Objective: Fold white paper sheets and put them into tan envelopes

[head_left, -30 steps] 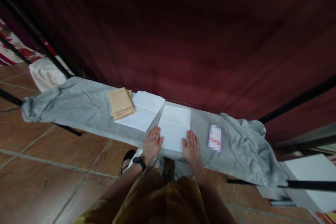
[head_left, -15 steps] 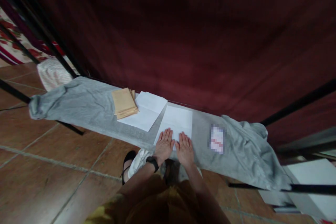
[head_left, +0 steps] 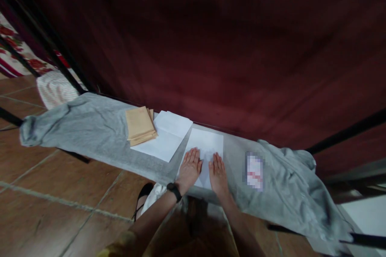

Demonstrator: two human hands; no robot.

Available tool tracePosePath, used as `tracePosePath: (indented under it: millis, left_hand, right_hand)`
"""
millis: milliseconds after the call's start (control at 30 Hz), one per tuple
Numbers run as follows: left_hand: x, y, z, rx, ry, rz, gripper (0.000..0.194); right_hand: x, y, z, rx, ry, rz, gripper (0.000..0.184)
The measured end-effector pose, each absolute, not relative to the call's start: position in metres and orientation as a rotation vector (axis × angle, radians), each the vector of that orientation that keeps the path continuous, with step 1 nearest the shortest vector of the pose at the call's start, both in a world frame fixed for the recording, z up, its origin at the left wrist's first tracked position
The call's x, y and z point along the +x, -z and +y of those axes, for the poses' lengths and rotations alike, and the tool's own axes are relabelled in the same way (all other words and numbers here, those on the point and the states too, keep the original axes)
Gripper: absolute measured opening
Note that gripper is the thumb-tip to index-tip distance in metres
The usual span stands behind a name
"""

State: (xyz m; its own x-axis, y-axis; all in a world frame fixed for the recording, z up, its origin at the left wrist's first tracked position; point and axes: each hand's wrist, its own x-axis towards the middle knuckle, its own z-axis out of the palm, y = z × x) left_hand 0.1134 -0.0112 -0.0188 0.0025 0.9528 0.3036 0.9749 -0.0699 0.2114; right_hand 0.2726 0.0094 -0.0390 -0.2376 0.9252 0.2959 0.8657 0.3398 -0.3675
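A white sheet of paper (head_left: 208, 142) lies on a narrow surface covered with grey cloth (head_left: 90, 128). My left hand (head_left: 189, 168) and my right hand (head_left: 217, 172) both rest flat on the near part of the sheet, fingers stretched out, a small gap between them. A black watch sits on my left wrist. To the left lies a second white sheet or stack (head_left: 164, 136), partly overlapped by a pile of tan envelopes (head_left: 139, 125).
A blurred small card (head_left: 255, 170) lies on the cloth right of my hands. A dark red curtain (head_left: 211, 48) hangs directly behind the surface. Black metal bars (head_left: 45, 44) cross at left. Brown floor tiles (head_left: 60, 192) below; a white object at the far right.
My hands came in from the sheet's side edges onto the paper, then spread slightly apart again. The view shifted a little.
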Motion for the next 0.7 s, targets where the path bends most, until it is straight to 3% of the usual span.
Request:
tracePosePath:
  millis: [300, 700]
  left_hand:
    - [0.106, 0.026, 0.097, -2.372, 0.434, -2.029, 0.058]
    - [0.089, 0.041, 0.126, -2.201, 0.484, -2.17, 0.061]
  right_hand:
    - [0.229, 0.035, 0.116, -1.51, -0.185, -2.32, 0.057]
    - [0.241, 0.046, 0.154, -1.71, 0.024, -2.187, 0.055]
